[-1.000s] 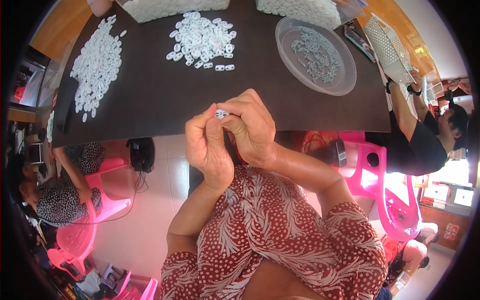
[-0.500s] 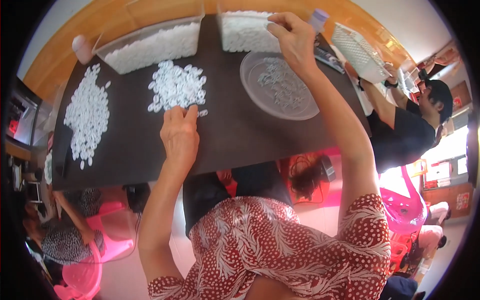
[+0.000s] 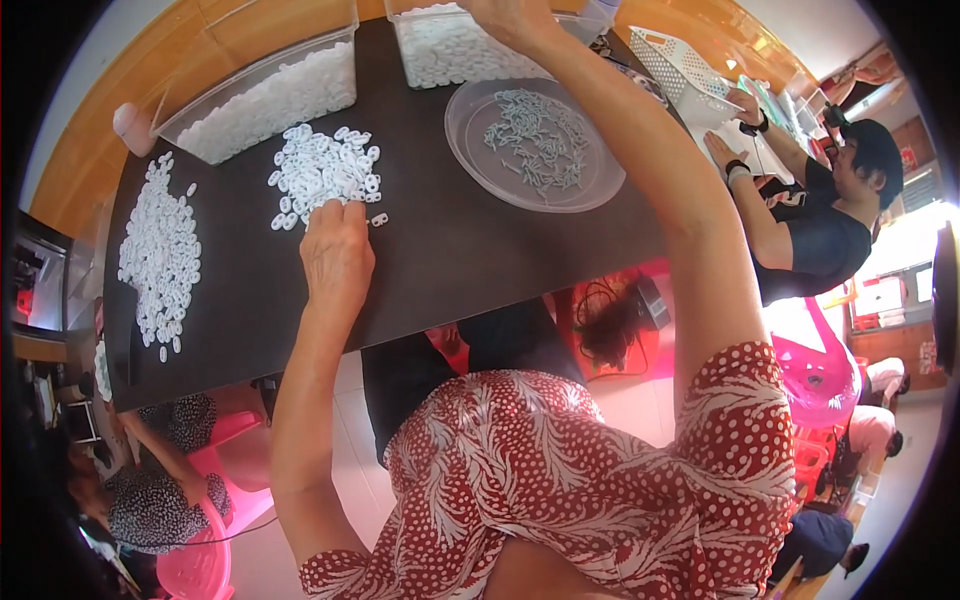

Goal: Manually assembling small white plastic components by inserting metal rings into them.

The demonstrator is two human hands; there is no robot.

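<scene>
My left hand [image 3: 338, 250] rests at the near edge of a middle pile of small white oval pieces with two holes [image 3: 320, 165]. Its fingers are curled down together, and their tips are hidden, so whatever they pinch cannot be made out. Stretched far forward, my right hand [image 3: 510, 20] is over the clear bin of white pieces [image 3: 455, 55], partly cut off by the top edge of the picture. Its fingertips are out of view. Below that forearm lies a round clear shallow tray [image 3: 470, 165] with many small grey-green slender pieces [image 3: 540, 135].
Another pile of white pieces [image 3: 160, 255] spreads along the left of the dark table [image 3: 430, 260]. A second clear bin [image 3: 265, 100] and a white bottle [image 3: 132, 130] stand behind. A white basket [image 3: 685, 80] sits at right, near a co-worker in black [image 3: 825, 240]. Another person [image 3: 160, 510] sits left.
My right hand has moved farther forward and left, up to the picture's top edge. My left hand stays at the middle pile, its fingers more curled. The view has shifted slightly.
</scene>
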